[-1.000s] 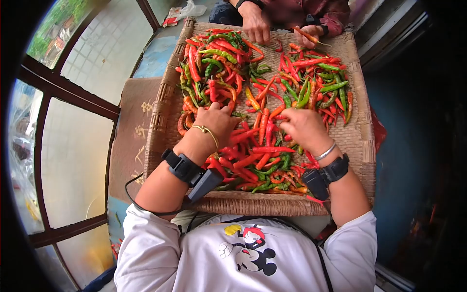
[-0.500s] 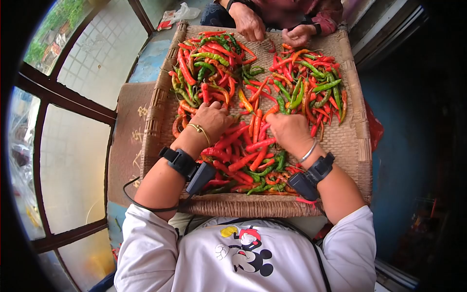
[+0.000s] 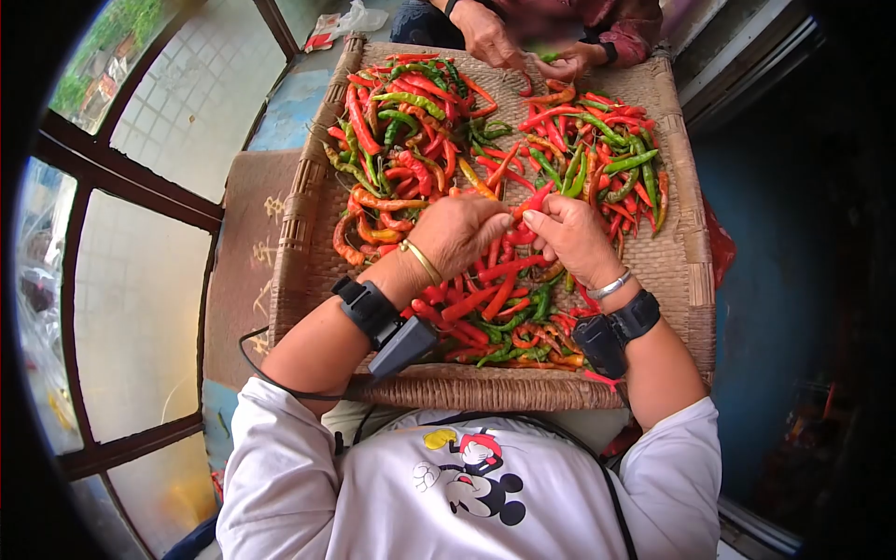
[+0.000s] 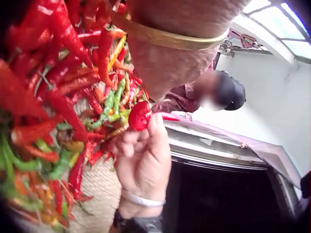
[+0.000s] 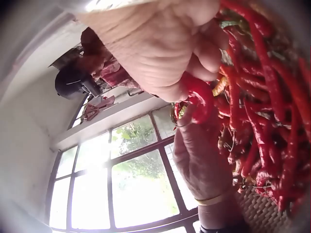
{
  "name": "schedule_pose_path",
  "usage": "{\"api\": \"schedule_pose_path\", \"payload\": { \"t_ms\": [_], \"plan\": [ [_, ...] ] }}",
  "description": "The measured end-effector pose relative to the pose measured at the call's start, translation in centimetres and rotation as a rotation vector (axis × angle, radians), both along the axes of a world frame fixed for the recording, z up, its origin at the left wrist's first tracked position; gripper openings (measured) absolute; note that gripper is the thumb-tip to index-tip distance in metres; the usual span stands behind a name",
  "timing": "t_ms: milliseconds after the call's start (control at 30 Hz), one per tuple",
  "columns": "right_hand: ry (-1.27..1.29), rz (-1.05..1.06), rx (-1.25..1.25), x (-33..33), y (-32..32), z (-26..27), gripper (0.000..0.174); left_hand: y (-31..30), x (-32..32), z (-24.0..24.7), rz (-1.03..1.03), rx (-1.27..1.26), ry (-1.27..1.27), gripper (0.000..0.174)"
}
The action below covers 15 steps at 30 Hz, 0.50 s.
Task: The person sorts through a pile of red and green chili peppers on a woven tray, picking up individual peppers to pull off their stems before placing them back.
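Over the middle of a woven tray [image 3: 686,280], my right hand [image 3: 571,235] pinches a red chili pepper [image 5: 200,99] between thumb and fingers. My left hand [image 3: 457,233] meets it from the other side, thumb and fingertips pinching the pepper's stem end. In the left wrist view the right hand [image 4: 146,165] has its thumb along the pepper [image 4: 140,116], whose thin tip sticks out past it. Below both hands lies a heap of mostly red chili peppers [image 3: 476,303], with some green ones among them.
A mixed chili pile [image 3: 401,112] lies at the tray's far left, another pile [image 3: 607,149] at its right. Across the tray, another person's hands [image 3: 490,35] are close to a green pepper [image 3: 548,56]. Windows [image 3: 140,308] stand along the left.
My left hand has come off the left pile and moved right to meet my right hand at the red pepper. The other person's hands have drawn together; the orange pepper held earlier is gone.
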State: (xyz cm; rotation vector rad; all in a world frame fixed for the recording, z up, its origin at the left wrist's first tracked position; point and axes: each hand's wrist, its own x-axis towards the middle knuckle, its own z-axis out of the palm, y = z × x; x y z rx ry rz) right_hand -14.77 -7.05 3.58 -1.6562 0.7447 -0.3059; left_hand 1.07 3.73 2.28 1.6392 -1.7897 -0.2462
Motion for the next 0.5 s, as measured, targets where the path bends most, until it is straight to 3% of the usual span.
{"api": "schedule_pose_path", "payload": {
  "t_ms": [67, 133, 200, 267, 333, 400, 433, 500],
  "plan": [
    [0.0, 0.009, -0.015, 0.0, 0.2, 0.0, 0.02, 0.4, -0.8, 0.5, -0.019, 0.347, 0.384, 0.037],
    [0.0, 0.015, -0.031, 0.1, 0.2, -0.2, 0.02, 0.7, -1.1, 0.2, -0.067, 0.304, 0.53, 0.042],
    [0.0, 0.021, -0.13, 0.1, 0.1, -0.9, 0.021, 0.9, -1.5, 0.5, -0.021, 0.407, 0.967, 0.041],
    [0.041, 0.042, -0.152, -0.1, -0.1, -1.0, 0.02, 0.8, -1.6, 0.3, 0.018, 0.438, 0.991, 0.033],
    [0.084, 0.066, -0.174, -0.2, -0.5, -0.7, 0.02, 0.7, -1.6, -0.4, 0.019, 0.379, 0.755, 0.025],
    [0.112, -0.022, -0.201, -0.4, -1.3, -0.2, 0.02, 0.7, -1.7, -0.6, 0.062, 0.367, 0.714, 0.019],
    [0.075, -0.105, -0.138, -0.5, -2.1, 0.1, 0.02, 0.8, -1.5, -0.8, 0.068, 0.35, 0.579, 0.018],
    [-0.106, -0.362, -0.007, -1.1, -3.9, 1.9, 0.017, 0.9, -1.4, -1.1, 0.073, 0.331, 0.444, 0.017]
  ]
}}
